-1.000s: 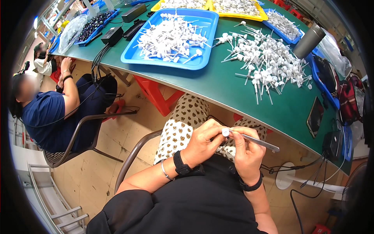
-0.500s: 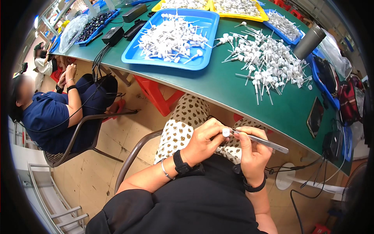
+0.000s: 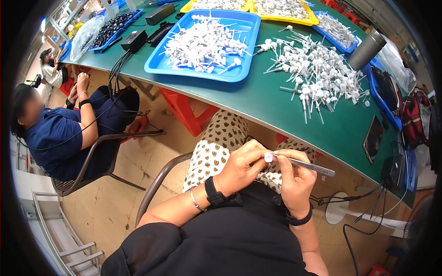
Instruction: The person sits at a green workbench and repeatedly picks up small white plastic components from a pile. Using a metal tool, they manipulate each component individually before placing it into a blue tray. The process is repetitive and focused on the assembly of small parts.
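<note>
Above my lap, my left hand (image 3: 240,166) pinches a small white pump head (image 3: 268,158), its round face turned up between thumb and fingertips. My right hand (image 3: 296,180) is closed on metal tweezers (image 3: 317,168), whose blunt end sticks out to the right. The tweezer tips meet the pump head; fingers partly cover them. On the green table (image 3: 216,92) ahead lies a loose pile of similar white pump heads with thin tubes (image 3: 322,78). A blue tray (image 3: 161,69) to its left holds more of them.
Yellow trays (image 3: 287,19) stand at the back. At the right are a grey metal cylinder (image 3: 367,49), a phone (image 3: 373,137) and a blue tray (image 3: 384,103) with dark items. Black adapters (image 3: 134,41) trail cables. Another person (image 3: 64,124) sits at the left.
My right hand and the tweezers have shifted slightly left, toward the pump head. My left hand stays almost in place, still pinching the pump head.
</note>
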`<action>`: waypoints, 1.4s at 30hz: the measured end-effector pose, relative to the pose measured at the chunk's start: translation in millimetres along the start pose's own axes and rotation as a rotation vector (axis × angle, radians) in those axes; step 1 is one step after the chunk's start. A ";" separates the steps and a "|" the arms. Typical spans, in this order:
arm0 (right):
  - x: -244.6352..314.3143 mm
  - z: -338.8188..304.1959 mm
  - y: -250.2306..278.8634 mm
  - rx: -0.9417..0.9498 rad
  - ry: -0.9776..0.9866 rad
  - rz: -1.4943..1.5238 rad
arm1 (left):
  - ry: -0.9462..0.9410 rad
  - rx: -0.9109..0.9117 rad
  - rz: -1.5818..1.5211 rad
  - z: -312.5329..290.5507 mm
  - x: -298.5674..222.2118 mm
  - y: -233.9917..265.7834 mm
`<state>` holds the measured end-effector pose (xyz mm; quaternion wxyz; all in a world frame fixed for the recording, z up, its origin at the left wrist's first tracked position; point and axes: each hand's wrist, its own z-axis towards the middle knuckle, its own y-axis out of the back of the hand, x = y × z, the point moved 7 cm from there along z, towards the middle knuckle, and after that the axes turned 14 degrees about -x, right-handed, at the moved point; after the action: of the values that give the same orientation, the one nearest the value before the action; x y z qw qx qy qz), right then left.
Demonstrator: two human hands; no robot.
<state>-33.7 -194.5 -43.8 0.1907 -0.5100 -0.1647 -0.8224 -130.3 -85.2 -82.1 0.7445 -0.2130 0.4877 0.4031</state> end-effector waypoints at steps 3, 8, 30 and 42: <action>-2.0 -0.5 0.8 -0.001 0.009 -0.007 | -0.006 0.003 0.008 -0.7 2.1 -0.9; -2.9 -0.1 1.1 -0.004 0.000 0.005 | -0.028 0.027 0.035 -0.9 3.2 -1.5; 11.3 4.5 -4.5 0.087 0.150 -0.099 | 0.035 0.046 0.010 -4.4 6.1 -4.1; 21.0 9.4 -8.3 0.276 0.280 -0.204 | -0.051 0.103 0.030 -3.8 6.8 -4.0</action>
<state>-39.0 -185.8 -21.4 0.1956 -0.3407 -0.2985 -0.8698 -127.8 -87.7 -90.1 0.7606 -0.1565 0.4917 0.3940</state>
